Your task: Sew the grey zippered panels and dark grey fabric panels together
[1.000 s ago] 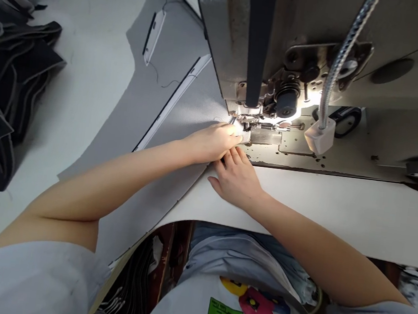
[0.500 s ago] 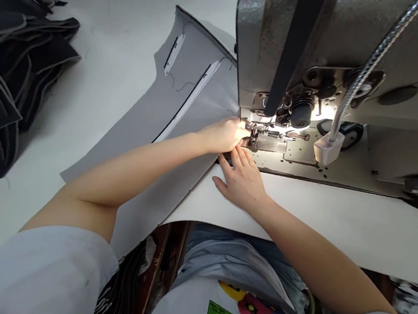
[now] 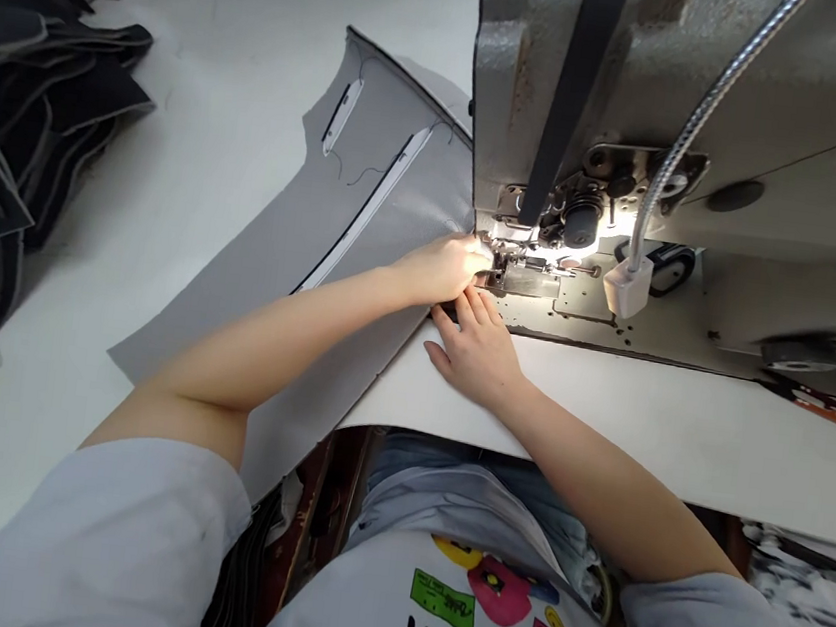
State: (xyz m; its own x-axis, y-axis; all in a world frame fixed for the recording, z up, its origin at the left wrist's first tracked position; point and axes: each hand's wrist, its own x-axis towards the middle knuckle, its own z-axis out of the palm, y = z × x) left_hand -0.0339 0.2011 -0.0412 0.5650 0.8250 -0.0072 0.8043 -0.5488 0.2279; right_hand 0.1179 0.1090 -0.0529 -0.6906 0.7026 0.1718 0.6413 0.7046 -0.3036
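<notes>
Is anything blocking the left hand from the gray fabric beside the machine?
Nothing visible is: the left hand is over the edge of the gray fabric, beside the sewing machine. The right hand lies close by on the near side, not between. What is directly under the left hand is hidden.

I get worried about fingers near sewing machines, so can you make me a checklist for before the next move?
1. Left hand clear of the needle: cannot tell; the needle isn't clear.
2. Right hand open, palm down, beside the left: ok.
3. Grey cloth spread out beyond the left arm: ok.
4. Sewing machine brightly lit at its working end: ok.
5. Loose threads off the cloth: not ok; some lie there.
</notes>
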